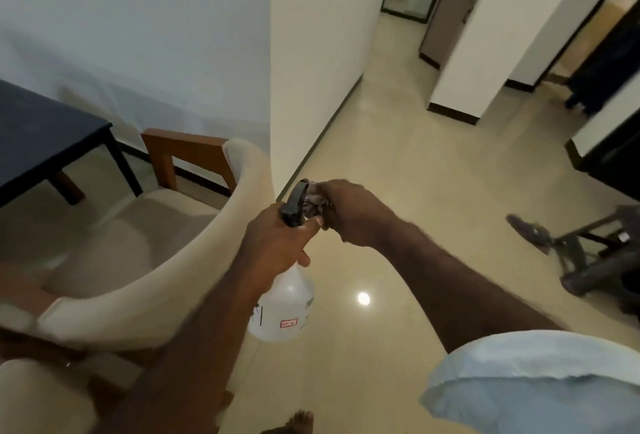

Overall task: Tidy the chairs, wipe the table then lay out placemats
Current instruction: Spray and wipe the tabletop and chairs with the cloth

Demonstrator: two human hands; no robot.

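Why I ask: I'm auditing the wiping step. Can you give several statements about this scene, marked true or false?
The left hand grips the spray bottle by its neck. True.
The right hand is empty. False: it holds a crumpled cloth at the nozzle.
The spray bottle stands on the dark table. False: it is held above the floor.
A cream armchair sits beside the table. True.
Placemats lie on the table. False: none show on its visible part.
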